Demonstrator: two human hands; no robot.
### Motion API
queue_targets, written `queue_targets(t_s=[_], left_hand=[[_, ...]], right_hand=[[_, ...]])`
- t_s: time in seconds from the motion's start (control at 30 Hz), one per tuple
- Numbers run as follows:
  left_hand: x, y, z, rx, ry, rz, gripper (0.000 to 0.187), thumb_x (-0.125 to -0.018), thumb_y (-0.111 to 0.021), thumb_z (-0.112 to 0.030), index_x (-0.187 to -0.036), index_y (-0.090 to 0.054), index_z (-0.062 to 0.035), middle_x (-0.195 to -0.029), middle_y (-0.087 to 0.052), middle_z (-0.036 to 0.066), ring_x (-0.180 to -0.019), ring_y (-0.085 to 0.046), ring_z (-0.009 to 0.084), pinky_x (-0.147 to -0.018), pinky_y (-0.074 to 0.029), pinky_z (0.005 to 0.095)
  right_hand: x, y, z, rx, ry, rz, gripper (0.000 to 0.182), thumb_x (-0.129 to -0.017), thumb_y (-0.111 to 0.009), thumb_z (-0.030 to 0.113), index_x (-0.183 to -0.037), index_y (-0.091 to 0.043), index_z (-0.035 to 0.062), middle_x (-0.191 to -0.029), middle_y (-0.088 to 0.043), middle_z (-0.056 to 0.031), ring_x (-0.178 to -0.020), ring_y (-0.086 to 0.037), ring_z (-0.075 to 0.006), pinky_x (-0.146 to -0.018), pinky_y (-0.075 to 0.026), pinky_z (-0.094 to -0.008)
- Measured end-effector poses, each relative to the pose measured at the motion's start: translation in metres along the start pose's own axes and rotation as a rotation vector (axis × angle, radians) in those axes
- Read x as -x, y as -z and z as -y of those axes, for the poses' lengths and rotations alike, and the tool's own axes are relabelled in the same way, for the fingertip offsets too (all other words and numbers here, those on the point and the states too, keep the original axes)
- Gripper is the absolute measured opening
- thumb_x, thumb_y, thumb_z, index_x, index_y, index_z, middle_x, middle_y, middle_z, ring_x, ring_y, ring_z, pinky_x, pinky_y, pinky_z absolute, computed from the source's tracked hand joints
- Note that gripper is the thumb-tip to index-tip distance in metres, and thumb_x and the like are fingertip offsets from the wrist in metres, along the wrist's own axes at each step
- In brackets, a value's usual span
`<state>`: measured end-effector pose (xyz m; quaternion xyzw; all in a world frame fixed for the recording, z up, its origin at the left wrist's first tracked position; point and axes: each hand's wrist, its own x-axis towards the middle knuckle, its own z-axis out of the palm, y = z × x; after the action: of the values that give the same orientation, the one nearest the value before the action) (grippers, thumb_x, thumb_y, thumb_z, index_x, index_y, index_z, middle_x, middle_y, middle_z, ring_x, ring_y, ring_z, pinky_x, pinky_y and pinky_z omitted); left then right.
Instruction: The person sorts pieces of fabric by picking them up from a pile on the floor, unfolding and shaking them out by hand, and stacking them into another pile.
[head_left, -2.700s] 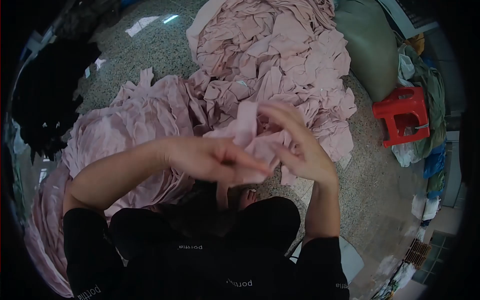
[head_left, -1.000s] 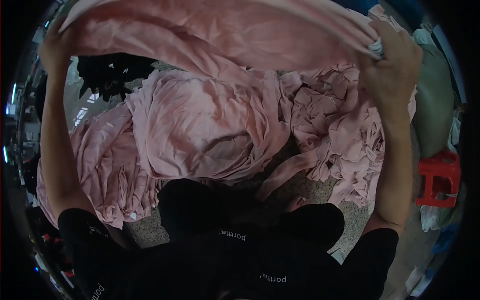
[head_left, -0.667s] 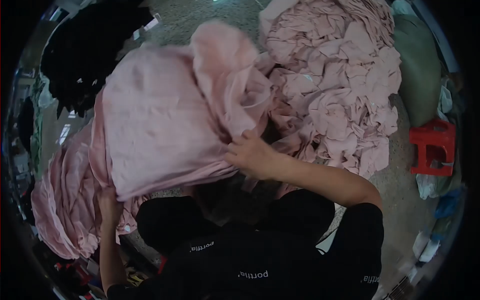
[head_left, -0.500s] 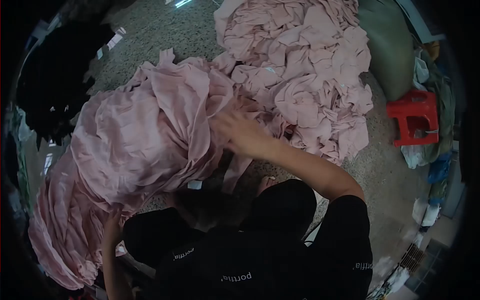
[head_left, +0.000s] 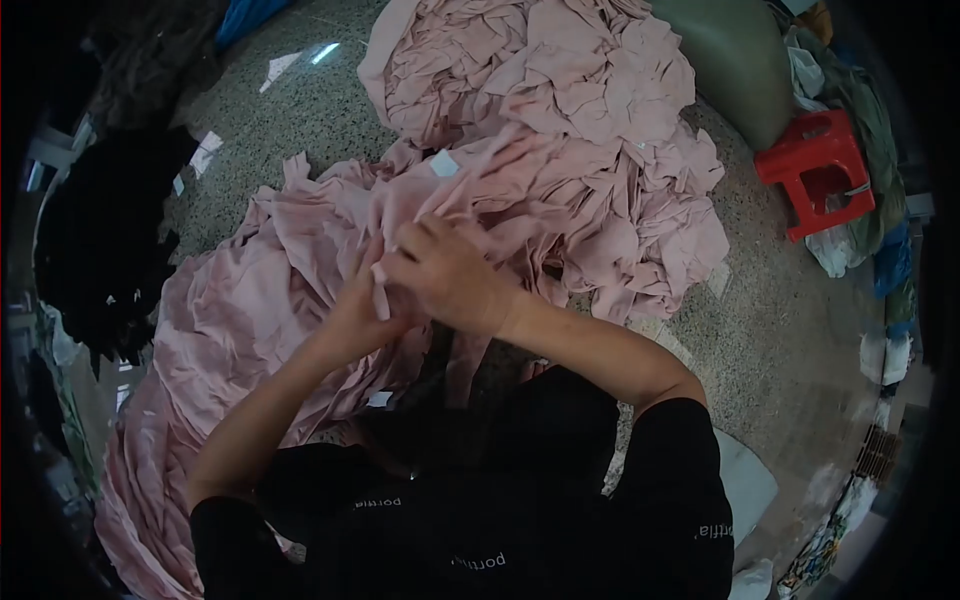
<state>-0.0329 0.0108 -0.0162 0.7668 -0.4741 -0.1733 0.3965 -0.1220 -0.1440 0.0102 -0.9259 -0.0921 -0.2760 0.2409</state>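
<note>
A large heap of pink cloth (head_left: 250,310) lies in front of me and runs down to the lower left. My right hand (head_left: 455,275) is closed, its curled fingers pinching a fold of this cloth. Touching it or nearly so, my left hand (head_left: 360,315) has its fingers up against the same fold, thumb toward the right. A pale bit of the material shows between the two hands; the fingertips are partly hidden. Just above them a small white label (head_left: 444,163) rests on the fabric. Another white label (head_left: 380,399) lies below the hands, near my legs.
More crumpled pink pieces (head_left: 600,80) are piled at the top and right. Black cloth (head_left: 105,230) lies on the speckled floor (head_left: 300,110) at the left. A red plastic stool (head_left: 818,175) and a bulging green sack (head_left: 730,60) stand at the right.
My left hand has come up from the lower left to meet the right hand. Between them they now hold pink cloth, and the heap looks flatter. The view has shifted a little.
</note>
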Motion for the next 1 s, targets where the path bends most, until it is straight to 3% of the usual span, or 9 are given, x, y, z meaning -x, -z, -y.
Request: queue_targets(t_s=[0.23, 0.5, 0.63, 0.67, 0.7, 0.83, 0.9, 0.97, 1.0], left_hand=[[-0.039, 0.003, -0.012, 1.227, 0.594, -0.304, 0.015, -0.082, -0.053, 0.000, -0.094, -0.061, -0.0028, -0.092, -0.062, 0.006, -0.083, -0.059, 0.0141, -0.074, -0.047, 0.0252], [-0.009, 0.028, -0.026, 1.188, 0.555, -0.304, 0.023, -0.081, -0.051, 0.001, -0.103, -0.057, -0.0027, -0.096, -0.061, 0.006, -0.087, -0.060, 0.0166, -0.076, -0.048, 0.0281], [0.018, 0.021, -0.058, 0.544, 0.552, 0.333, 0.038, -0.077, -0.053, -0.001, -0.115, -0.050, -0.0006, -0.105, -0.058, 0.010, -0.092, -0.058, 0.0211, -0.081, -0.045, 0.0293], [0.019, 0.010, -0.068, 0.435, 0.223, 0.399, 0.042, -0.076, -0.055, -0.002, -0.117, -0.048, -0.0003, -0.110, -0.055, 0.014, -0.097, -0.056, 0.0245, -0.083, -0.044, 0.0309], [0.020, 0.004, -0.073, 0.317, -0.102, 0.453, 0.046, -0.075, -0.057, -0.003, -0.120, -0.046, -0.0001, -0.115, -0.051, 0.017, -0.102, -0.054, 0.0279, -0.085, -0.043, 0.0324], [-0.015, 0.039, -0.096, 0.077, -0.015, 0.330, 0.049, -0.074, -0.054, 0.003, -0.122, -0.045, -0.0026, -0.126, -0.041, 0.020, -0.113, -0.046, 0.0337, -0.091, -0.041, 0.0352], [-0.037, 0.052, -0.088, 0.173, 0.149, 0.047, 0.050, -0.073, -0.053, 0.006, -0.122, -0.045, -0.0036, -0.127, -0.040, 0.020, -0.116, -0.044, 0.0342, -0.091, -0.041, 0.0359], [-0.058, 0.071, -0.093, -0.089, -0.370, 0.133, 0.056, -0.068, -0.048, 0.011, -0.121, -0.047, -0.0045, -0.124, -0.043, 0.018, -0.110, -0.049, 0.0335, -0.088, -0.043, 0.0370], [-0.062, 0.072, -0.102, -0.097, -0.473, 0.346, 0.054, -0.062, -0.049, 0.009, -0.115, -0.052, -0.0047, -0.113, -0.052, 0.016, -0.102, -0.054, 0.0307, -0.083, -0.046, 0.0377]], right_hand=[[0.026, 0.018, -0.057, -0.014, -0.297, -0.211, 0.044, -0.069, -0.051, -0.003, -0.113, -0.048, 0.0042, -0.114, -0.044, -0.0166, -0.104, -0.046, -0.0362, -0.089, -0.039, -0.0389], [0.040, 0.005, -0.141, 0.098, -0.666, -0.180, 0.021, -0.074, -0.044, 0.000, -0.088, -0.059, -0.0026, -0.083, -0.062, -0.0124, -0.078, -0.059, -0.0314, -0.074, -0.046, -0.0352], [0.004, -0.016, -0.162, -0.724, -1.135, -0.328, 0.017, -0.083, -0.046, 0.006, -0.092, -0.055, -0.0045, -0.084, -0.061, -0.0080, -0.077, -0.057, -0.0166, -0.067, -0.046, -0.0275], [0.002, -0.026, -0.169, -0.962, -1.344, -0.375, 0.018, -0.086, -0.046, 0.009, -0.094, -0.054, -0.0051, -0.083, -0.059, -0.0063, -0.074, -0.056, -0.0129, -0.064, -0.045, -0.0258], [0.000, -0.029, -0.167, -0.917, -1.343, -0.456, 0.019, -0.085, -0.049, 0.010, -0.097, -0.051, -0.0056, -0.076, -0.054, -0.0046, -0.066, -0.050, -0.0111, -0.060, -0.043, -0.0261], [-0.025, 0.034, -0.068, -0.754, -0.902, -0.160, 0.016, -0.088, -0.046, 0.011, -0.095, -0.051, -0.0014, -0.071, -0.044, 0.0011, -0.065, -0.038, -0.0053, -0.054, -0.036, -0.0247], [-0.027, 0.055, -0.019, -0.741, -0.677, 0.118, 0.015, -0.088, -0.044, 0.011, -0.094, -0.050, -0.0006, -0.069, -0.049, -0.0019, -0.059, -0.045, -0.0100, -0.052, -0.038, -0.0285], [-0.019, 0.053, 0.022, -0.675, -0.303, 0.113, 0.011, -0.078, -0.044, 0.004, -0.082, -0.052, -0.0024, -0.073, -0.054, -0.0232, -0.065, -0.055, -0.0355, -0.058, -0.043, -0.0401], [-0.022, 0.073, 0.032, -0.656, -0.368, 0.336, 0.007, -0.080, -0.046, 0.005, -0.083, -0.049, -0.0006, -0.071, -0.053, -0.0201, -0.065, -0.055, -0.0329, -0.058, -0.042, -0.0401]])
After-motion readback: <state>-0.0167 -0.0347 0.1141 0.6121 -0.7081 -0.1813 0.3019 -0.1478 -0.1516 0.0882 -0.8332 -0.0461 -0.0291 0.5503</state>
